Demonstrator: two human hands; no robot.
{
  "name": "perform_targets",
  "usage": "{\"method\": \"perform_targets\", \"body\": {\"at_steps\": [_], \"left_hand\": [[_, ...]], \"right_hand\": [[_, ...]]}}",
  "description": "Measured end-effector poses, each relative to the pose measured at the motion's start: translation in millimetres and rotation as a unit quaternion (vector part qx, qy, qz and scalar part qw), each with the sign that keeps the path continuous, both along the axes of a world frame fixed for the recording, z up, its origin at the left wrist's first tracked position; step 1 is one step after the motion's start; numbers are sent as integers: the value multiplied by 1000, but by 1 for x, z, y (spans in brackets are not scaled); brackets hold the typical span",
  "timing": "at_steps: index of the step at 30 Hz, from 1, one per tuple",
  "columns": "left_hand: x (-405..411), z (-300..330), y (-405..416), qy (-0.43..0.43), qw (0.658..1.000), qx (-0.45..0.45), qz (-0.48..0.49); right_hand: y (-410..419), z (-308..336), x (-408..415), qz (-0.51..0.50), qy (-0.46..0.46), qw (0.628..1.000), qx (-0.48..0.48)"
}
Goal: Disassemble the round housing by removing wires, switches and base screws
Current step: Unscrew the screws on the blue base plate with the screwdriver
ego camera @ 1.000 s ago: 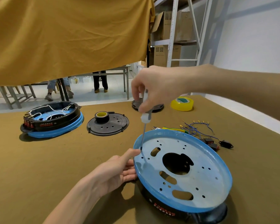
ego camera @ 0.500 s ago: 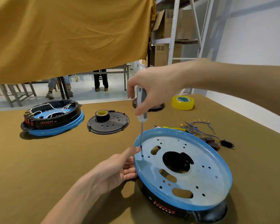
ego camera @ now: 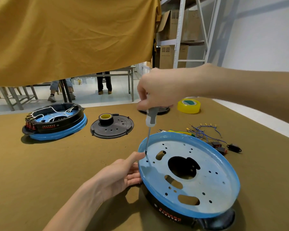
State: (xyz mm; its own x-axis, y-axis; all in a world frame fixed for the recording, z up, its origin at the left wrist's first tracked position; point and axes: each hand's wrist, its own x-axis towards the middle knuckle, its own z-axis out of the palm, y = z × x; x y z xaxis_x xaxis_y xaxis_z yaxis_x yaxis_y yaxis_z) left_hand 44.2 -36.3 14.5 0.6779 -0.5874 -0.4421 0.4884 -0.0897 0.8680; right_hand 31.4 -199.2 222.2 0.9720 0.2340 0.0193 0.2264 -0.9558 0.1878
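Head view: brown cloth table [ego camera: 60,164], bare at the near left. Round blue-rimmed metal housing [ego camera: 207,185] sits near right. Left hand [ego camera: 122,175] holds its left edge. Right hand [ego camera: 158,92] grips grey-handled screwdriver [ego camera: 149,124], tip inside that rim.

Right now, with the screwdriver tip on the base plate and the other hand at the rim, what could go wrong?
1. The left hand holds the housing with its thumb right beside the screwdriver tip; a slip could jab it.
2. The right hand pinches only the handle top, so the long shaft may wobble off the screw.
3. The housing sits tilted on the table, so downward pressure might rock it.
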Motion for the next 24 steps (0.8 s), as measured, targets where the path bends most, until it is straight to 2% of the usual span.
{"method": "perform_targets", "body": {"at_steps": [2,4,6,8,9,10,12,14,16,19,20,22,24], "left_hand": [[1,0,1,-2,1000,5,-9],[1,0,1,-4,1000,7,-10],[0,0,1,-6,1000,8,-11],[0,0,1,-6,1000,8,-12],[0,0,1,-5,1000,10,-11],[0,-1,1,-6,1000,11,-10],[1,-1,1,-8,1000,12,-10],[1,-1,1,-6,1000,12,-11],[1,-1,0,-5,1000,12,-14],[1,-1,0,-11,1000,14,-16],[1,-2,0,-10,1000,15,-15],[0,-1,1,-8,1000,15,-16],[0,0,1,-6,1000,15,-16]], "right_hand": [[1,7,-4,54,45,995,76],[1,11,-6,78,79,990,91],[0,3,-2,52,39,997,33],[-2,-6,4,6,-33,996,-78],[-2,-7,5,-4,-54,994,-95],[-3,-7,7,2,-53,996,-76],[-5,0,3,44,-2,998,45],[-3,6,-4,87,40,989,110],[-4,2,-5,86,34,991,96],[-4,-7,1,18,-40,998,-36],[-4,-5,2,-2,-48,998,-48],[-5,-1,3,15,-21,1000,8],[-5,5,-3,73,17,993,89]]}}
